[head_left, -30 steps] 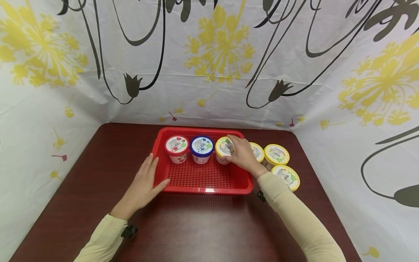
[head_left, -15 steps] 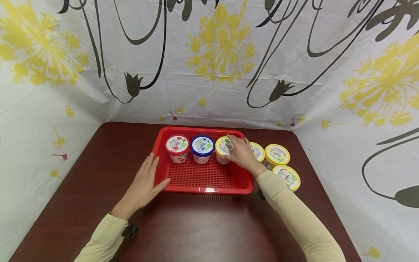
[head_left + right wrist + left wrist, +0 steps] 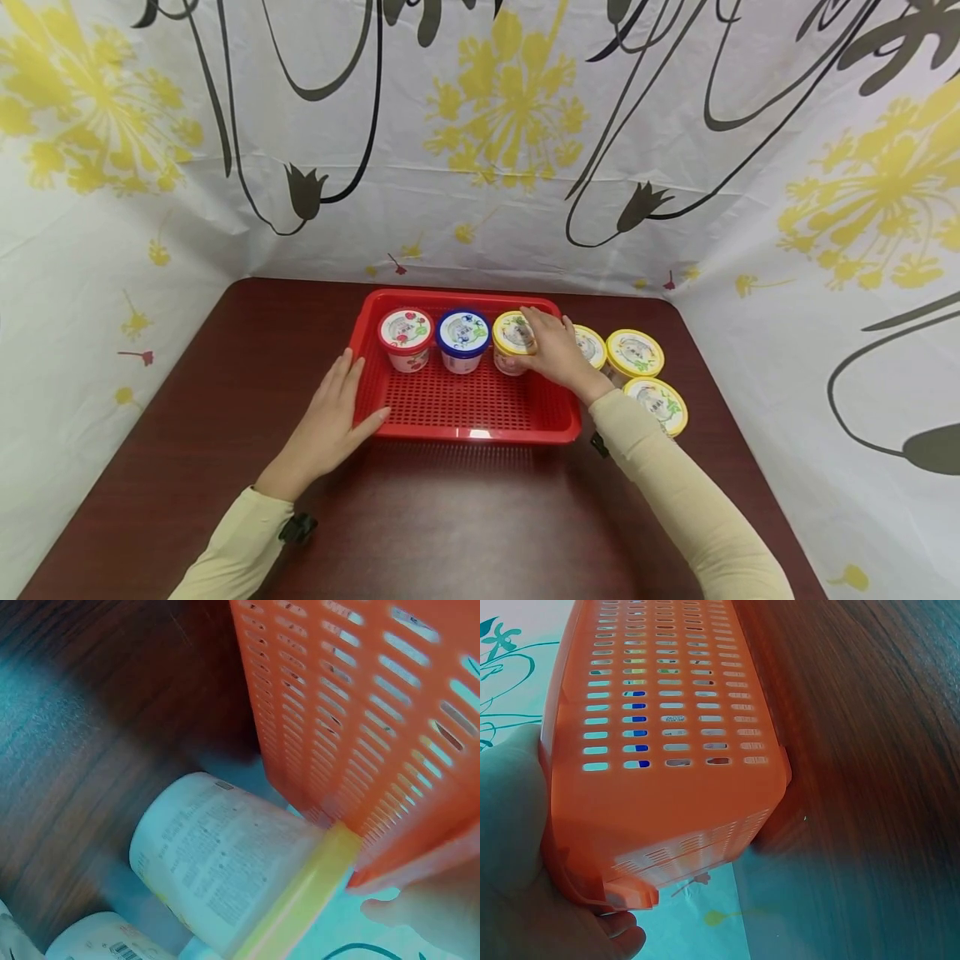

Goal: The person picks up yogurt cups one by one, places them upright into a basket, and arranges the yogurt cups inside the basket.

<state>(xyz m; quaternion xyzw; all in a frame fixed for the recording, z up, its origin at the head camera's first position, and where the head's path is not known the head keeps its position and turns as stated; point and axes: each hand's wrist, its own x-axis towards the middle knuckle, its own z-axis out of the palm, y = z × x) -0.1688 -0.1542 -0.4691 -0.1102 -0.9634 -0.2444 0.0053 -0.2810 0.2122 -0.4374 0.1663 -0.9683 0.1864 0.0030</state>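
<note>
A red plastic basket (image 3: 472,435) holds a row of paper tubs along its far side. From left to right stand a red-lidded tub (image 3: 406,333), a blue-lidded tub (image 3: 462,335) and a yellow-lidded tub (image 3: 511,337), all upright. My right hand (image 3: 558,354) grips that last tub, thumb on the near side and fingers at the far side of its lid; the palm side is hidden. With straight fingers and thumb spread, my left hand (image 3: 322,425) rests against the basket's left end. In the left wrist view, fingertips (image 3: 626,934) show past the basket corner.
Outside the basket's right end stand more yellow-lidded tubs: one (image 3: 592,346) partly behind my right hand, one (image 3: 634,354) further right, and one (image 3: 660,406) nearer, partly covered by the sleeve. Patterned cloth (image 3: 480,242) surrounds the dark wooden table (image 3: 480,517).
</note>
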